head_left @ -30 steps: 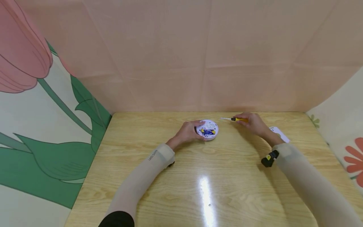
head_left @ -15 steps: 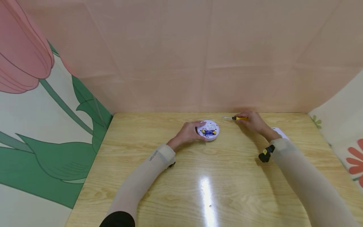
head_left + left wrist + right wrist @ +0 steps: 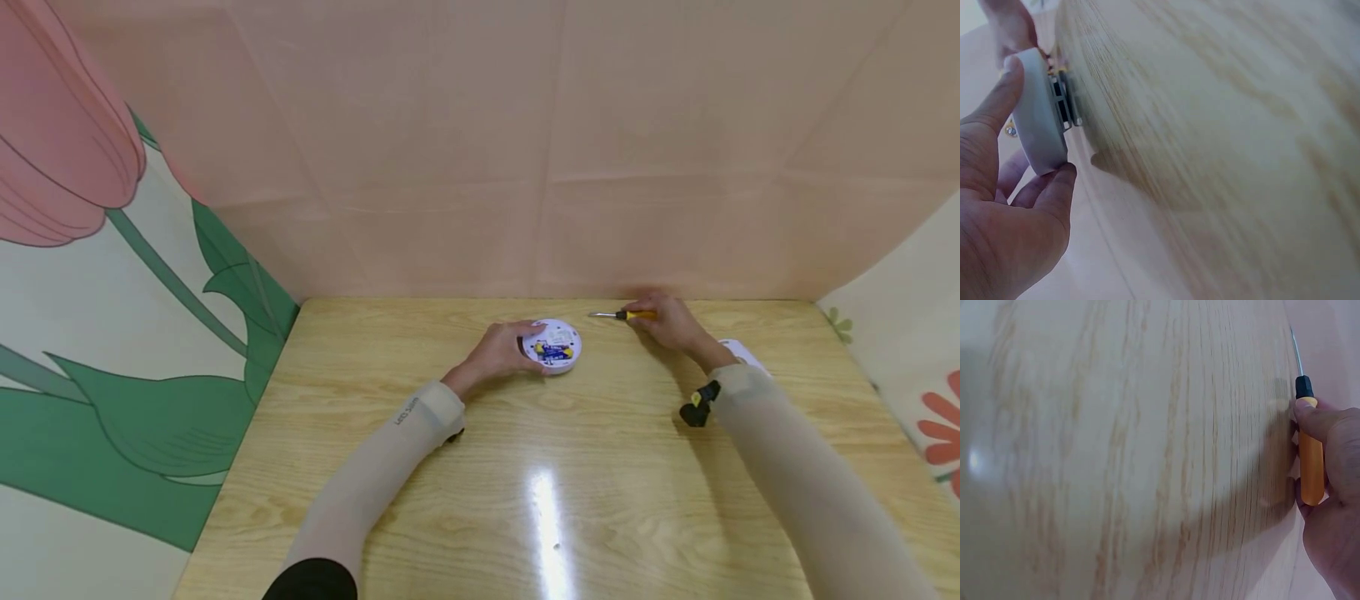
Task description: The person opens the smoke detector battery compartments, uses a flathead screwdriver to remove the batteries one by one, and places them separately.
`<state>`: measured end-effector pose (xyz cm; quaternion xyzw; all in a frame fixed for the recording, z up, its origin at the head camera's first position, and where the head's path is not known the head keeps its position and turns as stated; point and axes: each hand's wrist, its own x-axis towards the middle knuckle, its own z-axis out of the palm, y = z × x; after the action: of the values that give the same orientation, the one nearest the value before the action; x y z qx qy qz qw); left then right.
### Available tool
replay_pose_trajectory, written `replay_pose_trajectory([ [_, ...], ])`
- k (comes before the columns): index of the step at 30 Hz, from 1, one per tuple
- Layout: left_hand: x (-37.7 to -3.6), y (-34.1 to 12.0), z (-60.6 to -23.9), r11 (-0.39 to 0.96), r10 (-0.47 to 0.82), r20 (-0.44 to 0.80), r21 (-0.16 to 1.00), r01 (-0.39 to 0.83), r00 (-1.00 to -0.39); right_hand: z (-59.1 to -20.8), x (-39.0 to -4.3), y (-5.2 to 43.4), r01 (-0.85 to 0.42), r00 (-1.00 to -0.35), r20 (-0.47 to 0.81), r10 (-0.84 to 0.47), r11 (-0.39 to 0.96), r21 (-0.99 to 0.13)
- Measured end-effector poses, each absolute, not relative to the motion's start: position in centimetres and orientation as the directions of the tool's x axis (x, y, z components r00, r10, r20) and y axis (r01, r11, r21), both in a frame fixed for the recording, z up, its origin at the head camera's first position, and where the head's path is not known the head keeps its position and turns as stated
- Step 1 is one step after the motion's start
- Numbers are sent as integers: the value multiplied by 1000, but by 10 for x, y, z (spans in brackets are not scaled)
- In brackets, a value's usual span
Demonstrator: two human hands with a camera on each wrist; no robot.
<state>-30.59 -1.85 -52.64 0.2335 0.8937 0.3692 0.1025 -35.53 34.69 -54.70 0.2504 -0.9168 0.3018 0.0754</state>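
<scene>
My left hand (image 3: 499,350) grips a round white battery-powered device (image 3: 561,333) by its left side, thumb and fingers curled around the rim. Blue-and-yellow batteries (image 3: 552,351) show in its upward face in the head view. Seen edge-on in the left wrist view, the white shell (image 3: 1040,115) is held between thumb and fingertips. My right hand (image 3: 671,323) holds a screwdriver (image 3: 1312,462) by its orange-yellow handle, near the table's back edge. Its thin metal shaft (image 3: 603,315) points left, toward the device but apart from it.
A flat white piece (image 3: 742,353) lies on the wooden table (image 3: 450,517) beyond my right wrist, partly covered by the forearm. A pink cloth wall (image 3: 450,167) rises directly behind the table. Flower-patterned panels (image 3: 150,433) stand at both sides.
My right forearm has shifted slightly inward, covering more of the flat white piece. The screwdriver has moved a touch to the right. My left hand keeps its grip on the device, nearly still.
</scene>
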Motion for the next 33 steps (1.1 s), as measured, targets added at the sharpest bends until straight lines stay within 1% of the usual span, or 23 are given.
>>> replay_pose_trajectory([
  [5, -305, -18, -526, 621, 496, -10, 704, 346, -868, -548, -355, 346, -487, -873, 271, -405, 718, -497],
  [13, -303, -18, -526, 627, 486, -22, 705, 331, -874, -548, -355, 347, -517, -856, 290, -429, 719, -465],
  [21, -303, -17, -524, 627, 495, -9, 695, 351, -869, -550, -356, 349, -526, -850, 311, -426, 727, -442],
  [33, -304, -19, -526, 624, 494, -17, 703, 340, -870, -546, -357, 349, -495, -868, 229, -440, 737, -461],
])
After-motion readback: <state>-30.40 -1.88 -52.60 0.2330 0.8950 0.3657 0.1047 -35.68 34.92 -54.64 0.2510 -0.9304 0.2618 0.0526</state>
